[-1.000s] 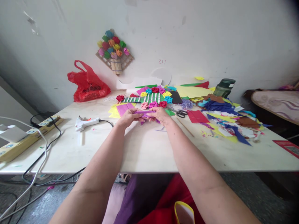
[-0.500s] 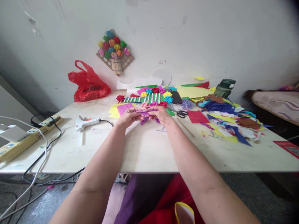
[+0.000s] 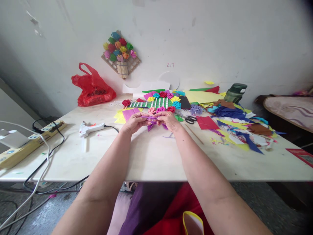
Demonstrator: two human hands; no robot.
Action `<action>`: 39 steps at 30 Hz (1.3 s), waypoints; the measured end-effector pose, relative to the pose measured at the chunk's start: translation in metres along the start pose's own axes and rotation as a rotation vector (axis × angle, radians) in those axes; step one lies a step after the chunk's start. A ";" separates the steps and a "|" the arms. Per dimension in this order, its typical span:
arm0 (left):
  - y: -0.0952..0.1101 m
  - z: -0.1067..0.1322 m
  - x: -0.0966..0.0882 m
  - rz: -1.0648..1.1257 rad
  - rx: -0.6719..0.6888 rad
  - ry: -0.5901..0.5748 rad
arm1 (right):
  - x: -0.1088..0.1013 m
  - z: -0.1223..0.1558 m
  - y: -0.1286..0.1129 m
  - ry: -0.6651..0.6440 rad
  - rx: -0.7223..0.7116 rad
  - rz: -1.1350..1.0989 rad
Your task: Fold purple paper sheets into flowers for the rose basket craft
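Between my left hand (image 3: pixel 136 122) and my right hand (image 3: pixel 168 120), both closed with thumbs and fingers pinching, is a narrow strip of purple paper (image 3: pixel 149 117). The fingertips of the two hands nearly meet over it, and part of it is hidden by them. More purple paper (image 3: pixel 149 128) shows just below the fingers; I cannot tell whether it is joined to the strip. Right behind my hands lies a green guitar-shaped piece (image 3: pixel 158 103) with white stripes, edged with colourful paper roses (image 3: pixel 176 104).
A white glue gun (image 3: pixel 90 129) lies left, its cord running toward a power strip (image 3: pixel 34 143). To the right are black-handled scissors (image 3: pixel 190 119), a thin stick (image 3: pixel 194 133), red paper (image 3: pixel 207 123) and piled scraps (image 3: pixel 242 127). A red bag (image 3: pixel 95 89) and green bottle (image 3: pixel 235 93) stand behind.
Both hands stay in nearly the same place, still pinching the purple paper. Only a very slight shift of the fingers and the view shows.
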State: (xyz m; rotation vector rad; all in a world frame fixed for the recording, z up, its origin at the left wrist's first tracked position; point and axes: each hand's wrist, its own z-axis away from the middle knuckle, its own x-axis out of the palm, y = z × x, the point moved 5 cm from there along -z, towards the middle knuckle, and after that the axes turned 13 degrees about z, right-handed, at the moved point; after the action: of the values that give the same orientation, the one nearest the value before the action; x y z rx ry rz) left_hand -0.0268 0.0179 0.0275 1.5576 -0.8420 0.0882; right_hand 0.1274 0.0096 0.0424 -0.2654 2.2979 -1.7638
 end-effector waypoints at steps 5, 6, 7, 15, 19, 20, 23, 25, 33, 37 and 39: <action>0.001 0.000 0.001 0.000 -0.013 -0.012 | -0.002 0.001 0.000 -0.001 -0.015 -0.035; 0.001 0.000 0.001 0.006 -0.011 -0.017 | -0.001 0.001 0.000 -0.007 -0.023 -0.041; 0.001 0.000 0.001 0.012 -0.006 -0.020 | -0.001 0.001 0.000 -0.012 -0.030 -0.045; 0.000 0.000 0.006 -0.140 -0.063 0.044 | 0.000 0.001 0.003 0.048 -0.013 0.098; 0.003 0.001 0.006 -0.192 -0.035 0.042 | 0.000 0.001 0.003 0.048 -0.015 0.124; 0.004 0.001 0.006 -0.208 -0.025 0.044 | 0.000 0.001 0.003 0.051 -0.009 0.119; 0.005 -0.001 0.004 -0.277 0.000 0.056 | -0.001 0.000 0.004 0.065 0.006 0.109; 0.006 -0.002 0.005 -0.338 0.026 0.067 | -0.001 0.000 0.005 0.067 0.012 0.116; 0.009 0.000 0.013 -0.538 0.024 0.047 | 0.002 0.003 0.003 0.072 0.076 0.210; 0.006 0.003 0.016 -0.660 -0.047 -0.050 | 0.004 0.004 0.002 0.029 0.066 0.246; 0.005 0.005 0.018 -0.755 -0.053 -0.080 | 0.006 0.003 0.004 -0.021 0.043 0.260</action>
State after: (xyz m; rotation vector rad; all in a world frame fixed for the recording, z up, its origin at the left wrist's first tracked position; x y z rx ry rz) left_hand -0.0188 0.0062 0.0403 1.7419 -0.2694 -0.5403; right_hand 0.1224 0.0065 0.0377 0.0228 2.1639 -1.6684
